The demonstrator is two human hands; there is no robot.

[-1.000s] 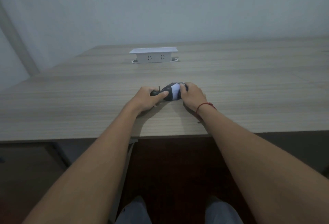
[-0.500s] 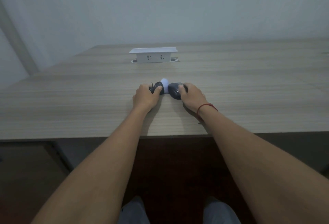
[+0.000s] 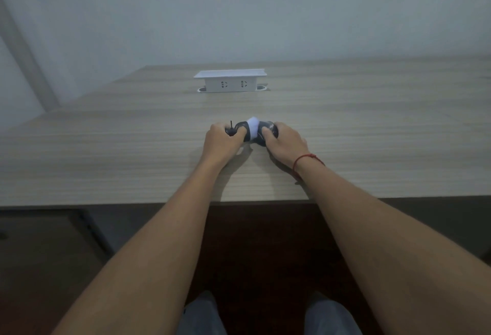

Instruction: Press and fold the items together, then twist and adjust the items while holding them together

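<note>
Left hand (image 3: pixel 220 139) on worktop (image 3: pixel 106 148), fingers curled round dark end of small gadget (image 3: pixel 252 131), thin black stub poking up beside knuckles. Gadget sits mid-worktop, near front edge, pale band at its middle, dark either side. Right hand (image 3: pixel 285 143) clamps other dark end, thumb pressed on top. Red cord (image 3: pixel 305 160) round right wrist. Farther back, white socket box (image 3: pixel 230 83) stands raised, well apart from hands
</note>
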